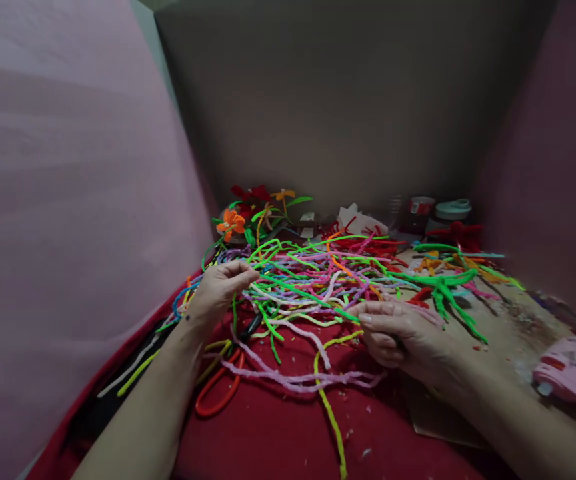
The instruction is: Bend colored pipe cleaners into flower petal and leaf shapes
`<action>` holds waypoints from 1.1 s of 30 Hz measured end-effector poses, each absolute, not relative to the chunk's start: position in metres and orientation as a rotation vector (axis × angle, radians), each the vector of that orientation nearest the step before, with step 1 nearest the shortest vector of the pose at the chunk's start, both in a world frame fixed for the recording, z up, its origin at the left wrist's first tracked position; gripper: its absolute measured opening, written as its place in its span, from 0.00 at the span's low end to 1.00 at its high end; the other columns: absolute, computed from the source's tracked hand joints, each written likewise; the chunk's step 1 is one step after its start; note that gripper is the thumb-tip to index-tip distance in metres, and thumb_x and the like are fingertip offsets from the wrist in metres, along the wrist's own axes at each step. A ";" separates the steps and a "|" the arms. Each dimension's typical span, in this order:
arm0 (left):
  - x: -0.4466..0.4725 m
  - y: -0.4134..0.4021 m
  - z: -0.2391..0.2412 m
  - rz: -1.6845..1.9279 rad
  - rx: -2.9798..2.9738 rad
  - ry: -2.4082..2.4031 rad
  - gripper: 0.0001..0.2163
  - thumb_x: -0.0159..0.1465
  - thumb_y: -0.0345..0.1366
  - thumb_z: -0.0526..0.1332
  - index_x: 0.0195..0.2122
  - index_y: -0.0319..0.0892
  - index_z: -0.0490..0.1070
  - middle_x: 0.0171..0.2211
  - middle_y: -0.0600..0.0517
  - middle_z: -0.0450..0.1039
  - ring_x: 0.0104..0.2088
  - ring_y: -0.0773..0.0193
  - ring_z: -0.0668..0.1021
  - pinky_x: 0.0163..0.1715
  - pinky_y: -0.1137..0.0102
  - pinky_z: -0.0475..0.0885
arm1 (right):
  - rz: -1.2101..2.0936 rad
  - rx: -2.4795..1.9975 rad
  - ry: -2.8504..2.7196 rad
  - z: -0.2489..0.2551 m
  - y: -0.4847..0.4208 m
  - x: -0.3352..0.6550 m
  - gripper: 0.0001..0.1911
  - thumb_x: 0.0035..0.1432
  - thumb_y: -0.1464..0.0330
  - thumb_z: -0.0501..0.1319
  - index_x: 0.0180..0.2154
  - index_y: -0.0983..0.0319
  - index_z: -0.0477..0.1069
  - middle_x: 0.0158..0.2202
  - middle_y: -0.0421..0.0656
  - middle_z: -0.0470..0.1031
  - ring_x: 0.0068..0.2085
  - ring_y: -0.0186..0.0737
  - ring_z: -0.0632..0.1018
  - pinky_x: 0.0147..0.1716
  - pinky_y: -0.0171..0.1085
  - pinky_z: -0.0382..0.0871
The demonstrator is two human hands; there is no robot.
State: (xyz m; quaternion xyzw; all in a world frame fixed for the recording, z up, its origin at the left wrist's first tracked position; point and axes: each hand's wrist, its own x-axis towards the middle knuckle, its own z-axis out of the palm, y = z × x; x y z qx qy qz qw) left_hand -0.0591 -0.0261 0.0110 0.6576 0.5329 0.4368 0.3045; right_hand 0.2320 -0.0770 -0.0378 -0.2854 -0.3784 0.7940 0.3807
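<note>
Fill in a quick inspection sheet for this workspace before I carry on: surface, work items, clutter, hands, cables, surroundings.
Surface: red cloth in front, with small scraps on it; brown board at right.
Job's things: one green pipe cleaner, stretched between the hands.
Clutter: tangled heap of multicoloured pipe cleaners beyond and below the hands; pink glue gun at far right.
Hands: left hand and right hand each pinch the green pipe cleaner.
Cables: nothing seen.
Surroundings: grey wall behind; orange flower back left; teal-lidded container back right.
</note>
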 end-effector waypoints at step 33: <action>-0.078 0.000 -0.016 0.739 2.470 1.869 0.10 0.59 0.34 0.53 0.35 0.41 0.73 0.34 0.49 0.75 0.36 0.60 0.75 0.39 0.67 0.68 | 1.027 -1.367 -2.026 -0.040 -0.090 0.215 0.13 0.57 0.64 0.51 0.38 0.61 0.71 0.30 0.42 0.74 0.29 0.38 0.72 0.28 0.33 0.62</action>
